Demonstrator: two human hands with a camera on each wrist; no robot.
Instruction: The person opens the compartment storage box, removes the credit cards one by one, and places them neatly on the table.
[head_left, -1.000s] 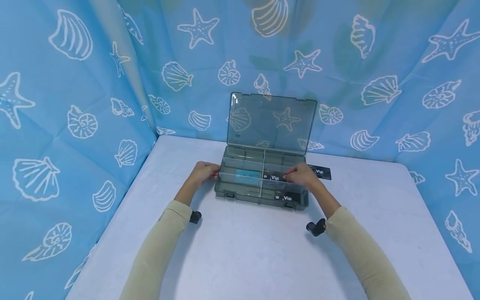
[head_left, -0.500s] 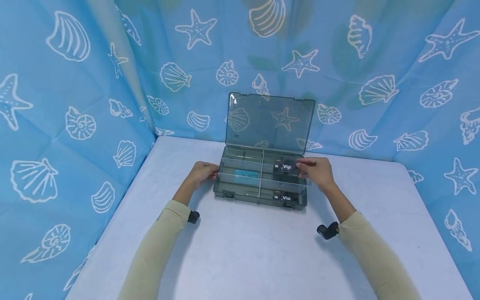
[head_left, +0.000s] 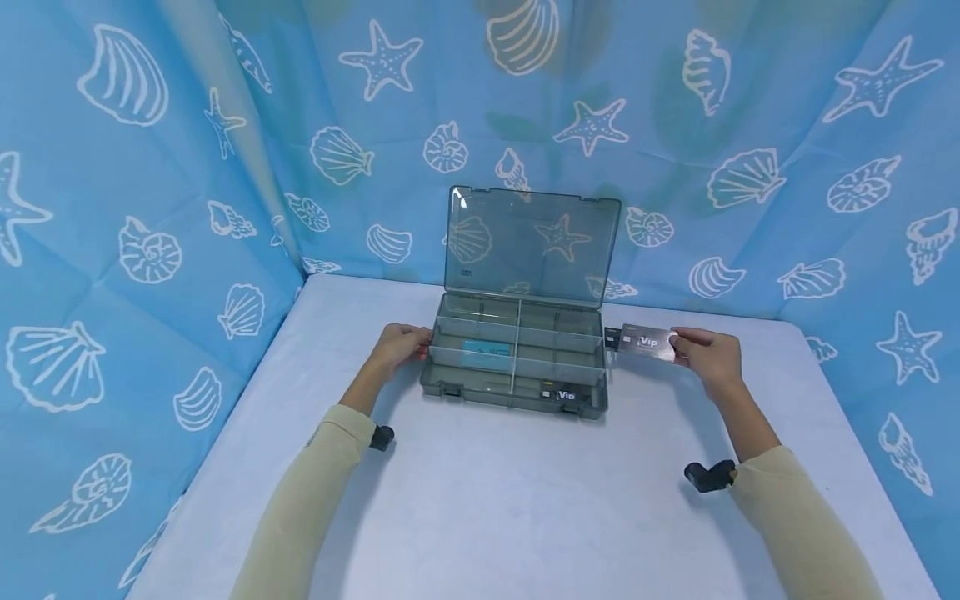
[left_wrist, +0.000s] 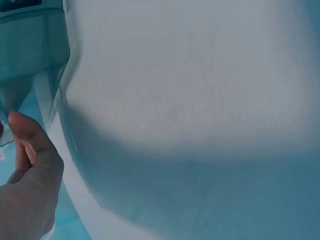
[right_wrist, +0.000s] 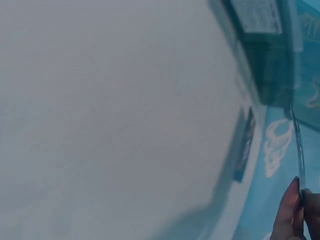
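Observation:
My right hand (head_left: 708,360) pinches a dark "Vip" card (head_left: 647,342) by its right edge, beyond the right side of a grey see-through compartment box (head_left: 517,403). In the right wrist view the card (right_wrist: 298,145) appears edge-on between thumb and fingers. My left hand (head_left: 400,348) holds the box's left side; the left wrist view has its bent thumb (left_wrist: 30,132) at the box wall. Inside lie a blue card (head_left: 487,354) in the left middle compartment and another black "Vip" card (head_left: 566,392) in the front right one.
The box's clear lid (head_left: 536,246) stands raised at the back, near the blue seashell curtain (head_left: 675,150). Another black card (head_left: 612,337) lies on the white table (head_left: 540,500) by the box's right side, partly covered by the held card.
My right hand has lifted the "Vip" card out of the right middle compartment and carried it right, past the box's side. The left hand stays at the box. The head view has shifted slightly.

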